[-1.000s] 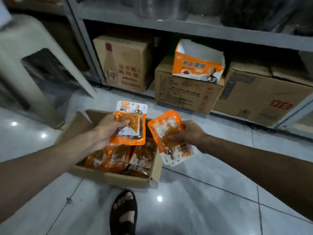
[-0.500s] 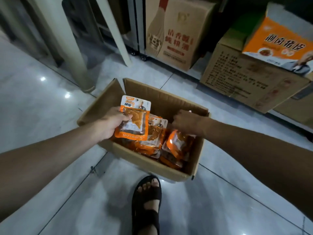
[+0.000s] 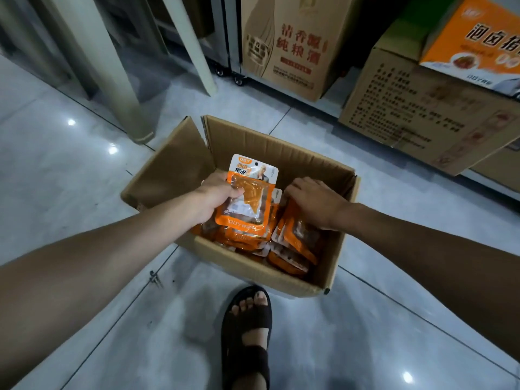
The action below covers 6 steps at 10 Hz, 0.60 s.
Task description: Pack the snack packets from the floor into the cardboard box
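An open cardboard box [image 3: 281, 153] stands on the tiled floor, holding several orange-and-white snack packets [image 3: 292, 257]. My left hand [image 3: 216, 197] grips one snack packet [image 3: 247, 201] by its left edge, upright over the left half of the box. My right hand [image 3: 315, 202] is inside the box on the right, palm down, fingers closed on the top of another orange packet [image 3: 295, 232] that stands tilted among the others.
My sandalled foot [image 3: 247, 327] is just in front of the box. Pale plastic stool legs [image 3: 112, 80] stand at the back left. Brown cartons [image 3: 287, 43] and an orange display box [image 3: 472, 43] line the shelf base behind the box.
My right hand has brought its packet from the air at the right down into the box. My left hand kept its packet over the box. The view tilted down and closer.
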{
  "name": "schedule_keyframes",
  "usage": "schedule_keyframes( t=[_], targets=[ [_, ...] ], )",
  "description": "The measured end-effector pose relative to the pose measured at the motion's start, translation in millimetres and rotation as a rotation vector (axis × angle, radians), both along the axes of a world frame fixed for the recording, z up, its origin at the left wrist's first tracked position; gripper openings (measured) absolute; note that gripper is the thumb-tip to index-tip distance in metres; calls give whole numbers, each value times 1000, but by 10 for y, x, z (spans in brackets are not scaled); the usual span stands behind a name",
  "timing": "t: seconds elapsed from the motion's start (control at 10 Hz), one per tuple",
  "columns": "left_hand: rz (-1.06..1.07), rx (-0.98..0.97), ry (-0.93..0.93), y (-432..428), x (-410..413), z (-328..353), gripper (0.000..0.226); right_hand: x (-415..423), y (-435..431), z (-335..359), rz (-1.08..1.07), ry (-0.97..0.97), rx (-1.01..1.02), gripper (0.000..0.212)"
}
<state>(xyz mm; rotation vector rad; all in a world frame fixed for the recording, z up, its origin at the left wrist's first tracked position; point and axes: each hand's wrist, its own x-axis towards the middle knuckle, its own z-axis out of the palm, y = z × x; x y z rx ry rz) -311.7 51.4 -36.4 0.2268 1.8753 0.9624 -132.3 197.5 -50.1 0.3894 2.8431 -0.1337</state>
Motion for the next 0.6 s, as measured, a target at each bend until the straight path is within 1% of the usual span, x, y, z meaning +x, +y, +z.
schedule_keyframes(
  t=[0.1, 0.2, 0.3, 0.4, 0.5, 0.6],
  targets=[
    [-147, -104, 101, 66, 137, -185, 31, 51, -6, 45, -185, 83, -126, 43],
    [-287, -218, 233, 100, 239, -259, 33, 95, -31, 79, -230, 69, -150, 38],
    [-369, -280, 328, 175, 326, -228, 51, 160, -69, 158, -270, 77, -159, 38],
    [-386, -292, 377, 194, 339, -135, 66, 218, -75, 281, -304, 94, -189, 36],
    [-421, -280, 444, 177, 396, 146, 72, 365, -115, 532, -335, 161, -215, 32],
    [-450, -214, 459, 181, 504, 428, 65, 550, -135, 752, -384, 188, -236, 30]
  ],
)
